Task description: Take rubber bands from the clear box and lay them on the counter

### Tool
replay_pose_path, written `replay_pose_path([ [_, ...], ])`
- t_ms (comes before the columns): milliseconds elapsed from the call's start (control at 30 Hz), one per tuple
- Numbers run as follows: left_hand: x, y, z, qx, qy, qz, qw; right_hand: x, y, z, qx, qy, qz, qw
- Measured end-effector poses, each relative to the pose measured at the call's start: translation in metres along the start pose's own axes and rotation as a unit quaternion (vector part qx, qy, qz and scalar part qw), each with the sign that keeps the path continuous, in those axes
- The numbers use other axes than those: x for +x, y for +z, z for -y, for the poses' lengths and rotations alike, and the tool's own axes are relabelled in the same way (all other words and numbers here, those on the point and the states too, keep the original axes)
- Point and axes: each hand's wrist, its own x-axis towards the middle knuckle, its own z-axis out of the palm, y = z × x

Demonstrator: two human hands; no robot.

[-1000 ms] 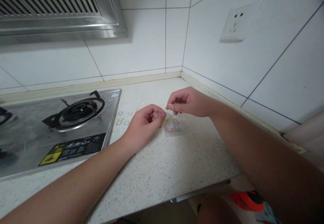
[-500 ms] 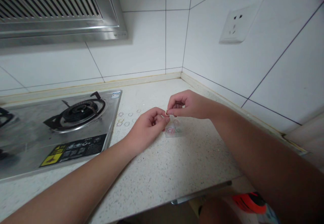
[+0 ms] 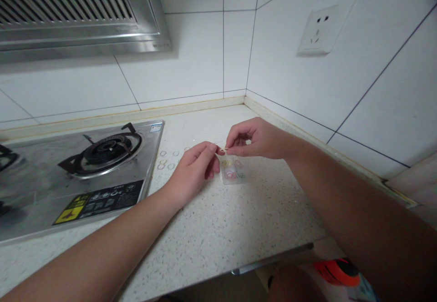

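Head view: band (image 3: 222, 149) stretched thin over the counter (image 3: 218, 229).
Past stove (image 3: 102, 149) and loose bands (image 3: 167, 160), left hand (image 3: 196, 168) and right hand (image 3: 254, 138) are each closed on one end; a second ago it was held by the right alone. The bag (image 3: 234, 171) lies just below.

No legible text; stove label (image 3: 99, 200) too blurred.
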Motion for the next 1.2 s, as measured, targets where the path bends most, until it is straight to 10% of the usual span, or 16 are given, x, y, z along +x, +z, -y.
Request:
replay_pose_path([
  [1200, 0.0021, 0.0002, 0.0032, -0.045, 0.009, -0.059, 0.997, 0.0, -0.0016, 0.0022, -0.013, 0.023, 0.006, 1.0],
])
